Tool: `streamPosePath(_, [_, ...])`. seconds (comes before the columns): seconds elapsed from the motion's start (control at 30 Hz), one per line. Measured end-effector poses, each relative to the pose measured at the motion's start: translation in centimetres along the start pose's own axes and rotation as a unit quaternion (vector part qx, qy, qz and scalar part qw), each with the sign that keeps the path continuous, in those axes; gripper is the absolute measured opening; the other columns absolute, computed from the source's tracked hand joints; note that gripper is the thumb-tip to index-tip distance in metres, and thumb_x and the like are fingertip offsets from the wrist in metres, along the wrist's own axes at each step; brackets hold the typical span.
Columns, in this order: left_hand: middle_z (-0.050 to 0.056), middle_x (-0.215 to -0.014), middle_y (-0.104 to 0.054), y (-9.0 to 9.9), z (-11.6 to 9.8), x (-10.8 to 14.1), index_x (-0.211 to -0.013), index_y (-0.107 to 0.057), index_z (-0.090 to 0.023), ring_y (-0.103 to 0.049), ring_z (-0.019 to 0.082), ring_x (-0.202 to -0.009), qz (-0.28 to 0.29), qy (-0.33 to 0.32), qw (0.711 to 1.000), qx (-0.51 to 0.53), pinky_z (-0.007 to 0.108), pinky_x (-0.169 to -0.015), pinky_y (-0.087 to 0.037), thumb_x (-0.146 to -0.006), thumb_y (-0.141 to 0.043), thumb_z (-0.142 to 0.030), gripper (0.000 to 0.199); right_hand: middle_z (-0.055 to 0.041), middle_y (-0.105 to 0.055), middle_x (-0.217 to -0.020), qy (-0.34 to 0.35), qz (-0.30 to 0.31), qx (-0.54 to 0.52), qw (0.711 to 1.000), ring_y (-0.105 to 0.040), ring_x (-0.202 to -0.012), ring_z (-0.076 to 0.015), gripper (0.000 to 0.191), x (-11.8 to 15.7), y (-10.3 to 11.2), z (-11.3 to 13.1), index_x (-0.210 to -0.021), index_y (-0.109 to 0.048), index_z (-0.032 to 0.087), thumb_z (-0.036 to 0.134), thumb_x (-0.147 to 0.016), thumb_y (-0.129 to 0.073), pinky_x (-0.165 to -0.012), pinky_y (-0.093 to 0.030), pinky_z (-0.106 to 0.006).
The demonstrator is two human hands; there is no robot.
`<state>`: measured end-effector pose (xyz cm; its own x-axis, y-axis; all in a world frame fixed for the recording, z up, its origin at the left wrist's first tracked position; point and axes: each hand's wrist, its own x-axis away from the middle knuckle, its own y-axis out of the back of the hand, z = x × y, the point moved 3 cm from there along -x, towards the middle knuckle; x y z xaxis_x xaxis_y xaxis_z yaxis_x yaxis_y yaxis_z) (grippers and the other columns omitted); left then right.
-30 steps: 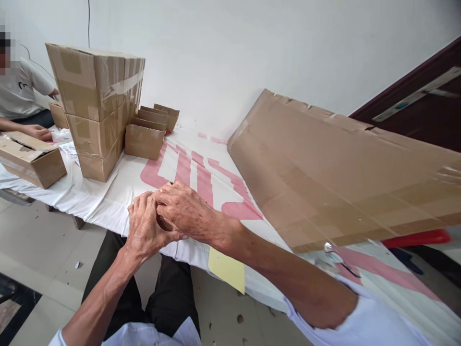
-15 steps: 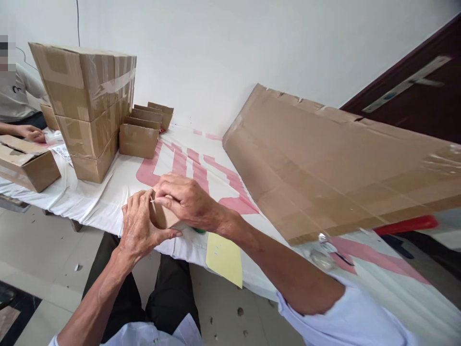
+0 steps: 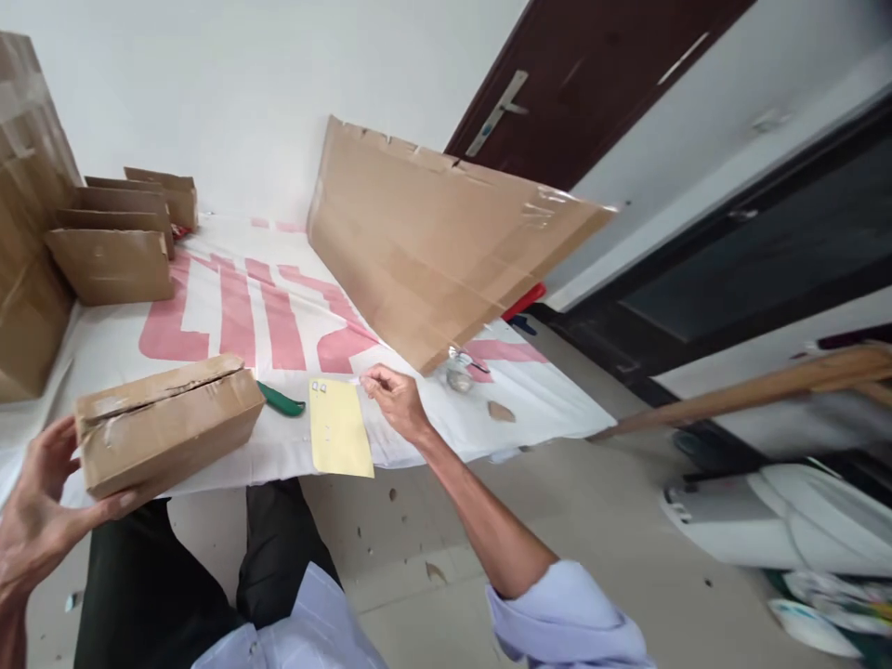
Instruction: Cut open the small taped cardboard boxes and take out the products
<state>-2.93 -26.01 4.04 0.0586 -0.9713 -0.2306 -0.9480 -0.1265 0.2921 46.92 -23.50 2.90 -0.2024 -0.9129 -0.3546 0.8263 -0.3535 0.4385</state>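
Observation:
My left hand (image 3: pixel 48 511) grips the left end of a small closed cardboard box (image 3: pixel 171 418), thumb along the near side and fingers around the far end. The box lies at the table's front edge, a seam running along its top. Over the right edge of a yellow sheet (image 3: pixel 341 432), my right hand (image 3: pixel 399 400) has thumb and forefinger pinched together. A tiny pale bit may be at its fingertips, too small to name. Small marked labels sit at the sheet's top left corner. Between box and sheet lies a green curved object (image 3: pixel 281 400), partly behind the box.
Taped boxes (image 3: pixel 32 232) are stacked at far left, beside several upright open cardboard pieces (image 3: pixel 115 265). A large cardboard panel (image 3: pixel 425 251) leans across the back of the cloth-covered table (image 3: pixel 550 404). Near its lower corner lies a clear roll-like item (image 3: pixel 458 376). A wooden bar (image 3: pixel 753 395) stands right.
The view has swung right. My right hand has left the box's end and moved right to the yellow sheet. My left hand still holds the box, now lying lengthwise in view.

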Motion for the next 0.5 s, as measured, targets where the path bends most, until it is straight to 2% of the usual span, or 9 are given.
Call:
streamPosePath(0.07, [-0.010, -0.133, -0.073, 0.3, 0.0, -0.1, -0.126, -0.066, -0.051, -0.064, 0.039, -0.135, -0.030, 0.009, 0.999, 0.029, 0.073, -0.124, -0.044, -0.031, -0.110, -0.032, 0.106, -0.0002, -0.057, -0.067, -0.018, 0.004, 0.014, 1.000, -0.049, -0.064, -0.0170, 0.033, 1.1, -0.4, -3.0, -0.074, -0.061, 0.022, 0.053, -0.086, -0.060, -0.062, -0.044, -0.031])
streamPosePath(0.13, [-0.013, -0.121, -0.076, 0.5, -0.4, -0.4, -0.116, -0.069, -0.051, -0.066, 0.039, -0.130, -0.054, 0.016, 0.997, 0.051, 0.075, -0.127, -0.040, -0.021, -0.109, -0.027, 0.106, -0.0017, -0.061, -0.069, -0.020, 0.009, 0.020, 1.000, -0.053, -0.066, -0.0185, 0.031, 1.6, -1.4, -5.0, -0.074, -0.060, 0.022, 0.051, -0.085, -0.059, -0.064, -0.045, -0.032])
streamPosePath(0.27, [-0.015, -0.114, -0.078, 0.4, -1.1, -0.9, -0.107, -0.072, -0.048, -0.069, 0.038, -0.124, -0.047, 0.037, 0.997, 0.046, 0.081, -0.127, -0.038, -0.026, -0.109, -0.025, 0.092, -0.0038, -0.064, -0.077, -0.005, 0.006, 0.041, 0.999, -0.060, -0.075, -0.0206, 0.024, 0.4, -3.6, -7.1, -0.075, -0.058, 0.023, 0.043, -0.088, -0.054, -0.072, -0.048, -0.033])
streamPosePath(0.33, [-0.019, -0.114, -0.078, 0.5, -1.0, -1.0, -0.108, -0.072, -0.050, -0.070, 0.035, -0.123, -0.048, 0.029, 0.997, 0.043, 0.080, -0.128, -0.037, -0.029, -0.109, -0.026, 0.091, -0.0036, -0.064, -0.078, 0.007, 0.009, 0.058, 0.998, -0.059, -0.077, -0.0205, 0.020, -0.6, -4.5, -7.7, -0.074, -0.056, 0.024, 0.038, -0.089, -0.054, -0.075, -0.048, -0.034])
streamPosePath(0.5, [-0.024, -0.106, -0.078, 0.9, 0.0, -0.9, -0.114, -0.071, -0.056, -0.072, 0.030, -0.110, -0.040, 0.008, 0.999, 0.007, 0.076, -0.119, -0.051, -0.030, -0.112, -0.032, 0.096, -0.0024, -0.064, -0.081, 0.038, 0.027, 0.110, 0.993, -0.058, -0.079, -0.0191, 0.019, -2.1, -5.2, -8.5, -0.075, -0.056, 0.024, 0.029, -0.093, -0.055, -0.079, -0.047, -0.033])
